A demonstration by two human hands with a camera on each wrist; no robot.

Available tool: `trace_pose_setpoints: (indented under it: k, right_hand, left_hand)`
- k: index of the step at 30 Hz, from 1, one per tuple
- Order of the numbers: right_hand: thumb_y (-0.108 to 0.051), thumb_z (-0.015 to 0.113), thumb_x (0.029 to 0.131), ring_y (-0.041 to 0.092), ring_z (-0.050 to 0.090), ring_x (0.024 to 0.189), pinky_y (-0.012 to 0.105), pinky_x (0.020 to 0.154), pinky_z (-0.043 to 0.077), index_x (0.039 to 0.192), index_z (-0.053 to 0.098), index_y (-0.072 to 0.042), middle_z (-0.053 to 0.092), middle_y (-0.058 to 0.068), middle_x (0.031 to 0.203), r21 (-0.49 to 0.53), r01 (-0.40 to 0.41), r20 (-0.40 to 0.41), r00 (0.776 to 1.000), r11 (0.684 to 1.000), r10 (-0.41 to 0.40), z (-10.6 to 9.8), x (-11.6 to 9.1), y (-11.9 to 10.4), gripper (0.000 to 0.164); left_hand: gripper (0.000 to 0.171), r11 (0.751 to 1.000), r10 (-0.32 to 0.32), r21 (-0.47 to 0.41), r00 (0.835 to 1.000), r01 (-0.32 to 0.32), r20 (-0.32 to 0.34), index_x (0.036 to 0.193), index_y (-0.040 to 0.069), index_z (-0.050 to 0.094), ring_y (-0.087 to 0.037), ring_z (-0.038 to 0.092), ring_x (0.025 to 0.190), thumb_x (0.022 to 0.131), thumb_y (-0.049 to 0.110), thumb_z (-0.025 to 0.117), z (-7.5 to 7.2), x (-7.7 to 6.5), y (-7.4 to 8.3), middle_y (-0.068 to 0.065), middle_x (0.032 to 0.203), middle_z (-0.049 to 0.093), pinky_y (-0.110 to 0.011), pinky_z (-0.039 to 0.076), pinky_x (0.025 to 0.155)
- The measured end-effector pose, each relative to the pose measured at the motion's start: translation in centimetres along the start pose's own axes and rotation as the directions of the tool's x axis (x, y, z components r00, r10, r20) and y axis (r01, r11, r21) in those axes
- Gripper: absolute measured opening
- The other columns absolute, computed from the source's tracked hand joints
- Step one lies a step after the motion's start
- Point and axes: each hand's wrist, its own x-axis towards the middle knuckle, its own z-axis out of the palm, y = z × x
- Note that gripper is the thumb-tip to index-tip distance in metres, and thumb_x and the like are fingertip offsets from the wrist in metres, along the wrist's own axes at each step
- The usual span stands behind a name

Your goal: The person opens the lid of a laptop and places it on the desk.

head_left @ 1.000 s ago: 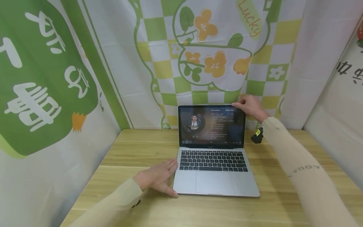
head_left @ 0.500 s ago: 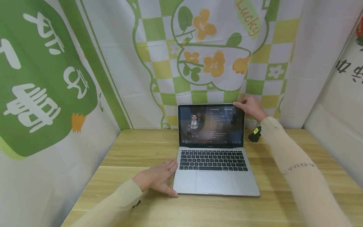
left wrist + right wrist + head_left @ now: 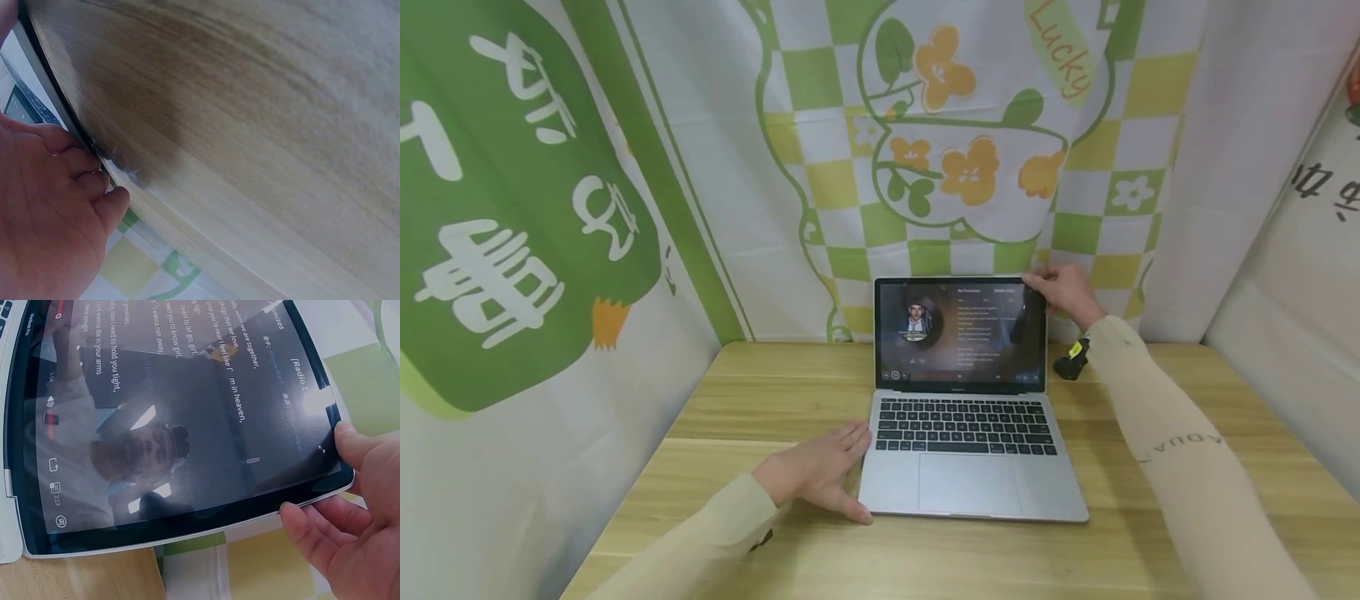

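A silver laptop [image 3: 967,487] lies on the wooden table with its lid raised. Its lit screen [image 3: 962,333] displays a music player with a round picture and lines of lyrics. My right hand [image 3: 1067,292] pinches the screen's upper right corner, thumb on the front and fingers at the back and side edge, as the right wrist view shows. Along the laptop's left edge rests my left hand [image 3: 820,471], fingers stretched forward and thumb near the front corner. In the left wrist view, the fingers [image 3: 78,164] touch the dark edge of the laptop.
The wooden table [image 3: 700,467] extends on both sides of the laptop. Right behind the screen hangs a green and yellow checked curtain [image 3: 820,79]. A green printed cloth [image 3: 512,208] covers the left side, and a white one [image 3: 1300,275] the right. A black wrist camera [image 3: 1070,360] sits under the right cuff.
My right hand has slid slightly right along the top edge of the screen toward its corner. My left hand and the laptop base stay in place.
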Motion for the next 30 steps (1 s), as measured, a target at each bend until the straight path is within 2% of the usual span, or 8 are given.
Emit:
trace_pose_setpoints:
  k: [4, 10, 13, 19, 22, 25, 27, 30]
  right_hand:
    - [-0.040, 0.060, 0.096, 0.025, 0.067, 0.058, 0.043, 0.062, 0.061, 0.126, 0.063, 0.002, 0.064, 0.030, 0.120, -0.004, 0.012, -0.002, 1.000, 1.000, -0.012, 0.0, -0.1, 0.4, 0.051]
    - [-0.046, 0.056, 0.097, 0.036, 0.069, 0.073, 0.045, 0.067, 0.062, 0.130, 0.061, -0.001, 0.065, 0.028, 0.120, -0.045, 0.030, -0.002, 1.000, 0.999, -0.031, -0.3, -0.8, 0.7, 0.056]
    - [-0.048, 0.054, 0.098, 0.035, 0.068, 0.070, 0.042, 0.063, 0.061, 0.133, 0.059, -0.001, 0.067, 0.027, 0.111, -0.057, 0.046, 0.008, 0.999, 0.997, -0.045, -0.7, -1.3, 0.8, 0.059]
    - [-0.044, 0.048, 0.101, 0.024, 0.065, 0.060, 0.030, 0.055, 0.054, 0.137, 0.054, 0.001, 0.069, 0.024, 0.089, -0.108, 0.101, 0.058, 0.994, 0.989, -0.095, -2.0, -2.3, 0.5, 0.057]
    - [-0.042, 0.044, 0.103, 0.024, 0.065, 0.062, 0.031, 0.055, 0.053, 0.121, 0.060, 0.002, 0.069, 0.023, 0.088, -0.154, 0.136, 0.091, 0.988, 0.979, -0.123, -2.5, -2.9, 0.4, 0.050]
    - [-0.040, 0.042, 0.105, 0.027, 0.066, 0.067, 0.032, 0.054, 0.053, 0.106, 0.059, 0.002, 0.068, 0.025, 0.091, -0.206, 0.159, 0.146, 0.981, 0.966, -0.130, -2.6, -3.7, 0.5, 0.045]
    - [-0.039, 0.041, 0.105, 0.028, 0.067, 0.071, 0.032, 0.053, 0.053, 0.108, 0.059, 0.002, 0.068, 0.024, 0.096, -0.238, 0.169, 0.190, 0.974, 0.956, -0.125, -2.6, -4.1, 0.7, 0.045]
    - [-0.040, 0.041, 0.105, 0.027, 0.069, 0.075, 0.032, 0.055, 0.053, 0.125, 0.058, 0.003, 0.069, 0.023, 0.102, -0.281, 0.194, 0.243, 0.962, 0.940, -0.126, -2.5, -4.4, 1.3, 0.049]
  left_hand:
    - [0.124, 1.000, 0.000, -0.004, 1.000, 0.000, -0.003, 0.155, 0.000, 0.019, -0.033, 0.014, 0.153, 0.073, 0.086, 0.052, -0.1, 0.1, 0.0, -0.020, 0.164, 0.012, -0.040, 0.022, 0.124]
    - [0.124, 1.000, 0.002, -0.003, 1.000, -0.002, -0.004, 0.155, 0.000, 0.020, -0.033, 0.015, 0.152, 0.073, 0.086, 0.053, -0.1, 0.2, 0.1, -0.020, 0.163, 0.013, -0.040, 0.022, 0.124]
    - [0.125, 1.000, 0.000, 0.000, 1.000, 0.000, -0.002, 0.155, 0.000, 0.020, -0.034, 0.015, 0.152, 0.072, 0.087, 0.053, 0.0, 0.3, 0.1, -0.020, 0.163, 0.013, -0.040, 0.022, 0.124]
    - [0.126, 1.000, 0.000, 0.004, 1.000, 0.000, -0.006, 0.155, 0.000, 0.020, -0.034, 0.016, 0.152, 0.071, 0.087, 0.053, -0.2, 0.5, 0.1, -0.020, 0.163, 0.014, -0.040, 0.022, 0.124]
    - [0.126, 1.000, 0.003, 0.002, 1.000, -0.003, -0.014, 0.155, -0.001, 0.021, -0.034, 0.016, 0.152, 0.071, 0.087, 0.054, -0.3, 0.5, 0.1, -0.021, 0.163, 0.015, -0.040, 0.023, 0.124]
    - [0.127, 1.000, -0.003, -0.003, 1.000, 0.003, -0.011, 0.154, -0.001, 0.021, -0.034, 0.016, 0.152, 0.070, 0.088, 0.054, -0.4, 0.3, 0.0, -0.021, 0.163, 0.015, -0.041, 0.023, 0.124]
    - [0.127, 1.000, -0.010, -0.017, 1.000, 0.010, -0.006, 0.154, -0.001, 0.021, -0.034, 0.016, 0.152, 0.070, 0.088, 0.052, -0.4, 0.1, -0.1, -0.021, 0.163, 0.015, -0.041, 0.023, 0.124]
    - [0.123, 0.998, -0.032, -0.054, 0.999, 0.031, -0.007, 0.155, 0.000, 0.023, -0.033, 0.017, 0.152, 0.073, 0.088, 0.050, -0.4, 0.0, -0.2, -0.020, 0.163, 0.016, -0.041, 0.024, 0.124]
